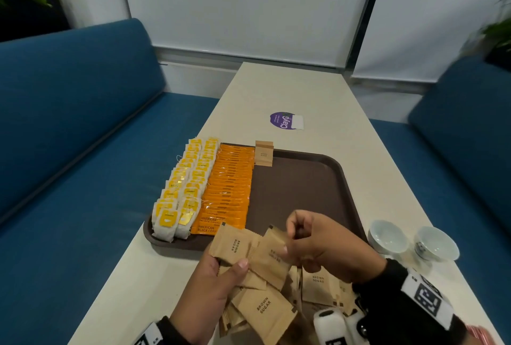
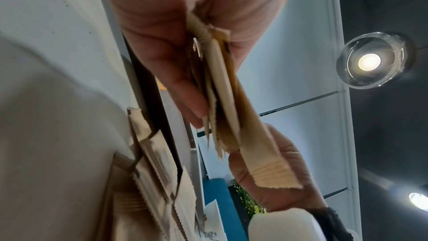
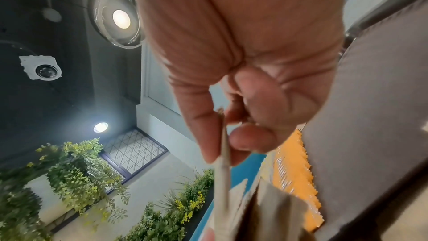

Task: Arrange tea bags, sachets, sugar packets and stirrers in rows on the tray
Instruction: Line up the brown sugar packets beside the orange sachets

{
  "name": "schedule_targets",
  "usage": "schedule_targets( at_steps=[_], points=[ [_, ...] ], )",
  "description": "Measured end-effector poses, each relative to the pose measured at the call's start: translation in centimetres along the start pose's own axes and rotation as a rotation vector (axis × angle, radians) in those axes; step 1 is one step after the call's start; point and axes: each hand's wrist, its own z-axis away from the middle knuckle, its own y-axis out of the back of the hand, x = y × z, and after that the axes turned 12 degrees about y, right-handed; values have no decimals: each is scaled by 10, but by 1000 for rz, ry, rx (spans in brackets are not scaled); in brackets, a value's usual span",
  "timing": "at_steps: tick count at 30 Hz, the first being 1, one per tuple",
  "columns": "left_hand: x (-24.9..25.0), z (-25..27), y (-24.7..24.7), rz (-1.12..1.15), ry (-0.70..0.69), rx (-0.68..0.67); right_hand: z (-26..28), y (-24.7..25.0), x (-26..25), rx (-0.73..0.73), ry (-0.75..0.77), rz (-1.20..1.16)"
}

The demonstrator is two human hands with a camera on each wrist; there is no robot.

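A brown tray [image 1: 304, 187] lies on the table. Two rows of yellow-tagged tea bags [image 1: 182, 187] fill its left side. Beside them runs a row of orange coffee sachets [image 1: 228, 189] [image 3: 294, 177]. One brown sugar packet [image 1: 264, 153] stands at the tray's far edge. My left hand [image 1: 218, 283] grips a fanned bunch of brown sugar packets [image 1: 235, 245] [image 2: 222, 87] above the tray's near edge. My right hand [image 1: 320, 245] pinches one packet [image 1: 272, 250] [image 3: 223, 162] of that bunch between thumb and fingers. More sugar packets [image 1: 318, 286] lie heaped on the table under my hands.
Two white cups [image 1: 414, 239] stand to the right of the tray. A purple sticker [image 1: 282, 120] lies farther up the cream table [image 1: 290, 90]. Blue benches [image 1: 83, 129] flank the table on both sides. The tray's right half is bare.
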Motion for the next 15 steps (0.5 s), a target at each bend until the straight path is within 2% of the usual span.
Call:
schedule_targets(
  at_steps=[6,8,12,15],
  points=[
    [5,-2,-1,29,22,-15,-11,7,-10,-90,-50,-98],
    [6,-4,1,32,29,-2,-14,10,-15,-67,-62,-101],
    [11,-6,4,46,44,42,-35,22,-24,73,8,288],
    [16,-8,3,19,52,74,-63,36,-30,136,-27,363]
  ],
)
